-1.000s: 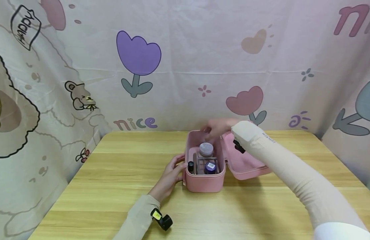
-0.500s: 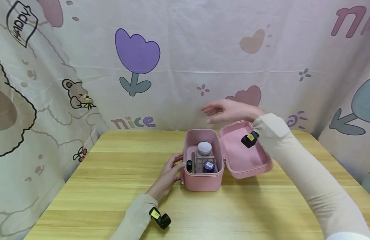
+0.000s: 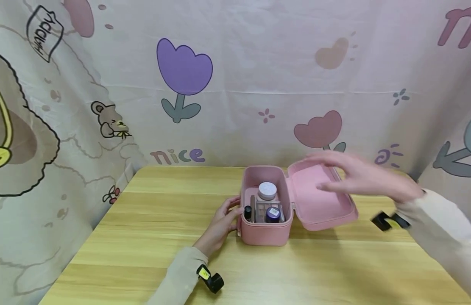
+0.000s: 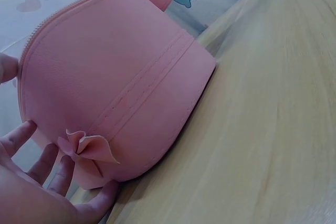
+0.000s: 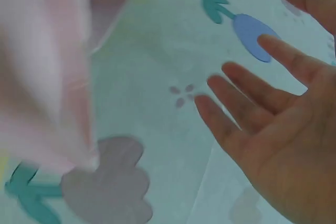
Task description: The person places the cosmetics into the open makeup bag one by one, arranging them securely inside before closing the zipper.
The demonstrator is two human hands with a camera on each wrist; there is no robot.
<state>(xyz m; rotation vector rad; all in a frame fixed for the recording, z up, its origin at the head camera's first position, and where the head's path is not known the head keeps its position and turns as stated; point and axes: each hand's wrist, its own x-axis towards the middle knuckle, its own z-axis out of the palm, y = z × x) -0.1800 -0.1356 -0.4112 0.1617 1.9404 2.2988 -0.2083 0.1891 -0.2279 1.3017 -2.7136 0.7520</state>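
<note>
A pink zippered cosmetic case [image 3: 266, 234] stands on the table with its lid [image 3: 323, 195] folded open to the right. Inside are a white round jar [image 3: 267, 190], a dark blue jar [image 3: 273, 214], a clear palette-like box [image 3: 261, 207], a slim brownish stick [image 3: 252, 207] and a small black-capped bottle [image 3: 248, 212]. My left hand [image 3: 221, 222] touches the case's left side, fingers spread. In the left wrist view its fingertips [image 4: 62, 174] lie by a pink bow [image 4: 90, 148] on the case wall. Above the lid, my right hand [image 3: 357, 174] is blurred, holding nothing, fingers extended and apart.
A wooden table [image 3: 155, 212] carries the case near its back edge. Behind it hangs a printed cloth [image 3: 243, 63] with tulips and bears. Small black wrist cameras [image 3: 210, 279] sit on both sleeves.
My right hand has risen out of the case, passed above it, and moved right over the lid. The left hand has stayed at the case's side. The contents look unchanged.
</note>
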